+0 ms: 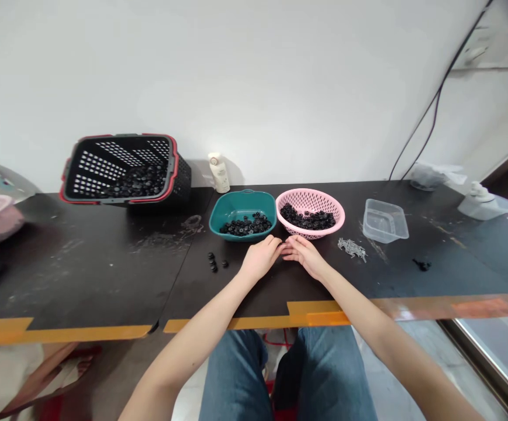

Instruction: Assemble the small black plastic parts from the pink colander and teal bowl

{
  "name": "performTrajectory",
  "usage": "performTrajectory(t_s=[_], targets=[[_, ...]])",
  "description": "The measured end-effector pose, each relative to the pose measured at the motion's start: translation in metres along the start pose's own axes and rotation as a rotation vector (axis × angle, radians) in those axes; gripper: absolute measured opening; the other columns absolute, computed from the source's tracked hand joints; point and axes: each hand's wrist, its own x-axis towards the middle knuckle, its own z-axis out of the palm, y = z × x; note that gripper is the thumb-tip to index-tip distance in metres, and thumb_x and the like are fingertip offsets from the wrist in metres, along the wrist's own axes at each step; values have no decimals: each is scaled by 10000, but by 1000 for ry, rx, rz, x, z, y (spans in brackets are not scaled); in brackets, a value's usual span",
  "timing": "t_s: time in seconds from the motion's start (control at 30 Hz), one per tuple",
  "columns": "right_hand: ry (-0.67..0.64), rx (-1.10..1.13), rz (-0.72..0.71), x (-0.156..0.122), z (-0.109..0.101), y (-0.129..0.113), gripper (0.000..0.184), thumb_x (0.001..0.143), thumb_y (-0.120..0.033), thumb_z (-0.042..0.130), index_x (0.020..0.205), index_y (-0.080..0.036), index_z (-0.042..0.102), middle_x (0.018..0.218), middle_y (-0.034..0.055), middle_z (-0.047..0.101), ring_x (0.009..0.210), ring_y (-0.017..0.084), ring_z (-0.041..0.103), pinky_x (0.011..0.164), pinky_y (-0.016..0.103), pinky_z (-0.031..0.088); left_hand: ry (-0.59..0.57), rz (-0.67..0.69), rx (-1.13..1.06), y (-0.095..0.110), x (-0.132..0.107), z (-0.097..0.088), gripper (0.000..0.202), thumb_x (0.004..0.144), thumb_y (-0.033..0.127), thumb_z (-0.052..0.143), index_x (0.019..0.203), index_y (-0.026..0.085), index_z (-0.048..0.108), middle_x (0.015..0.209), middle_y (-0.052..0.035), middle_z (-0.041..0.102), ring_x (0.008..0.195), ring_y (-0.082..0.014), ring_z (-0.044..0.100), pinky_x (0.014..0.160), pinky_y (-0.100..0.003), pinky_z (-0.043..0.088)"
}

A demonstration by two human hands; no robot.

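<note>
Two hands, our left [260, 258] and right [305, 255], are meeting; we are pinching a small black piece [283, 241], mostly hidden, in a narrow grip by the pink basket [307, 195], risking a drop if pressure is slackening.

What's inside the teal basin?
The teal basin holds many small black parts, some showing a center hole, gathered toward the near side. Anything beneath the top layer is covered, so depth and count can't be told.
</note>
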Motion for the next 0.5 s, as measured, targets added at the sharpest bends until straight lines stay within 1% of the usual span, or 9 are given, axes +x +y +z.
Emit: performTrajectory(t_s=[0.07,0.13,0.2,0.23,0.27,0.33,0.37,0.43,0.5], targets=[[-4,-12,25,0,0,0,273,765,-441,673,848,-204,565,874,42,706,799,170,675,711,296,536,50,37,20,-1,3,-11,289,957,387,357,1031,194,559,926,-51,612,810,-153,610,606,-214,419],[3,-50,50,1,0,0,275,775,-446,659,835,-193,569,894,64,710,808,178,677,697,292,535,142,17,-18,-4,9,-26,274,950,384,381,1019,191,563,942,-59,621,855,-158,610,684,-226,441],[20,-90,77,2,0,0,278,775,-443,658,806,-181,571,891,80,711,789,174,675,673,280,531,244,-87,-88,-13,16,-45,282,950,390,369,1010,189,557,929,-58,630,849,-162,611,739,-247,446],[31,-102,87,2,0,0,277,769,-435,666,791,-176,571,876,82,711,768,168,673,664,275,529,279,-158,-133,-19,19,-55,294,953,397,352,1017,187,547,895,-52,635,812,-160,615,735,-255,448],[40,-108,94,3,1,0,272,763,-425,674,779,-173,571,859,81,711,747,161,669,660,271,528,289,-217,-181,-26,21,-64,305,951,407,344,1031,183,536,847,-41,638,755,-154,616,713,-257,450],[48,-106,103,4,0,1,257,754,-402,683,763,-170,572,831,76,710,717,149,663,659,269,527,234,-275,-267,-42,20,-82,320,930,437,380,1033,178,539,796,-22,641,675,-142,608,673,-251,452],[49,-104,104,4,0,1,249,754,-392,684,759,-170,574,818,72,708,707,145,660,660,268,527,166,-274,-300,-51,17,-89,326,909,453,417,1013,178,558,793,-18,646,665,-140,607,660,-245,452],[48,-106,103,4,0,2,231,758,-375,681,753,-169,579,799,65,705,693,138,655,663,264,526,-42,-261,-331,-68,5,-101,341,858,486,488,954,184,614,786,-12,663,680,-147,610,652,-241,455],[46,-117,101,4,0,3,213,766,-361,673,750,-168,585,793,62,703,692,135,653,661,260,524,-223,-284,-292,-83,-12,-107,337,809,496,543,905,197,666,761,-8,679,693,-164,616,653,-247,454]])
